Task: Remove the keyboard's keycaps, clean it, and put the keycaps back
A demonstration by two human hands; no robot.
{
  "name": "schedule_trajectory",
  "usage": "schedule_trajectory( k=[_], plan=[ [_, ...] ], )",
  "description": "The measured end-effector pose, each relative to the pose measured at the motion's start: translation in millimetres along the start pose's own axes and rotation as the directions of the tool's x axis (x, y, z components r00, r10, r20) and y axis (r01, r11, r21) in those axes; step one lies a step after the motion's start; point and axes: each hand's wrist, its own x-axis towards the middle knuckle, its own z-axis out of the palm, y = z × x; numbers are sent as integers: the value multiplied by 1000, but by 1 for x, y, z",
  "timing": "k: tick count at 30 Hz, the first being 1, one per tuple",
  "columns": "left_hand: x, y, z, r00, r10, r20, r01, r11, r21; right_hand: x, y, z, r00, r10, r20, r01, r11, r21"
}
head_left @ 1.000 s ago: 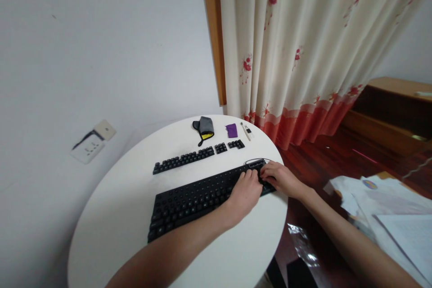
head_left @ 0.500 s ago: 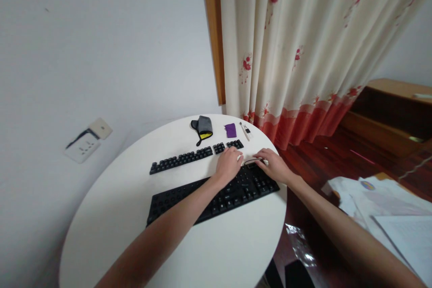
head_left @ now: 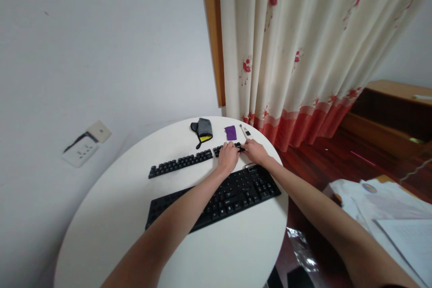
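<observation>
Across the table (head_left: 236, 240), reaches beyond the keyboard (head_left: 249, 189) with both hands, away from its right end of a second ago and over to the keys (head_left: 189, 161) lined up behind it; so shifts the work, by the look of it, from keyboard to keys; sets left hand (head_left: 228, 156) over the right part of the row, fingers curled down; holds right hand (head_left: 255, 150) just beside it, thumb and fingertips drawn in at the small black keys at the row's end; cannot tell, at this size, whether grips any with either; leaves the long left stretch uncovered, blocky and dark against smooth white; sees below it a long, squared black slab with a thin cable (head_left: 249, 165) looped at its far edge; sees beyond the row a soft-looking grey cloth (head_left: 204, 127), yellow inside and dark-edged, a flat purple cloth (head_left: 231, 133) and a slim pale tool (head_left: 243, 131).
</observation>
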Motion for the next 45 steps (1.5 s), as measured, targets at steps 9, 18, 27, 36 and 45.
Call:
schedule_trajectory(
  k=[9, 18, 27, 36, 45],
  plan=[
    [-1, 10, -7, 998, -30, 52, 32, 998, -53, -5, 18, -3, 992, -125, -22, 126, 981, 148],
    [-42, 61, -21, 999, 30, 18, -23, 944, -329, -62, 38, -23, 968, 4, -253, 105, 902, 419],
    [-64, 88, -17, 984, 173, 49, -143, 916, -375, -143, 34, -34, 976, 94, -197, 44, 798, 600],
    [-71, 97, -17, 966, 258, -4, -253, 944, -214, -149, 29, -27, 985, 43, -167, 64, 809, 584],
    [-82, 97, -17, 963, 271, -4, -263, 932, -248, -150, 21, -34, 987, -83, -135, 130, 910, 393]
  ],
)
